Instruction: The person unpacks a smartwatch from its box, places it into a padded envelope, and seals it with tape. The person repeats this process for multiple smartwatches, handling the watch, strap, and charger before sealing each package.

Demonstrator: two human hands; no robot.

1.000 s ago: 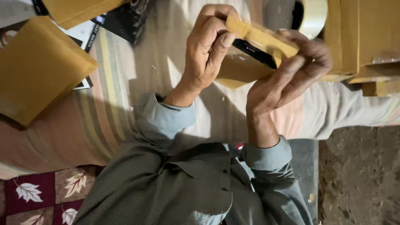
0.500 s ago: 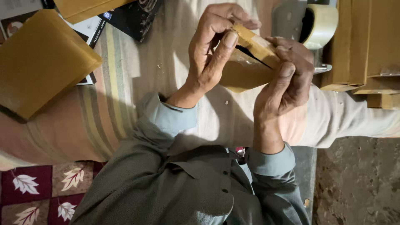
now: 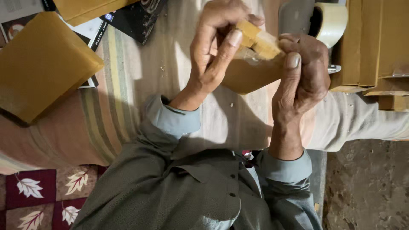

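Left hand: fingers closed on the small brown packet, thumb pressing its folded flap.
Right hand: wrapped round the packet's other end.
Packet: held above the striped mat, mid-width.
Risk: flap may spring open (thumb pressure looks light).

Both forearms raised side by side, grey-blue cuffs at the wrists, left hand curled with thumb pressed flat — nail up, right hand clenched opposite, thumb upright — knuckles bent over.
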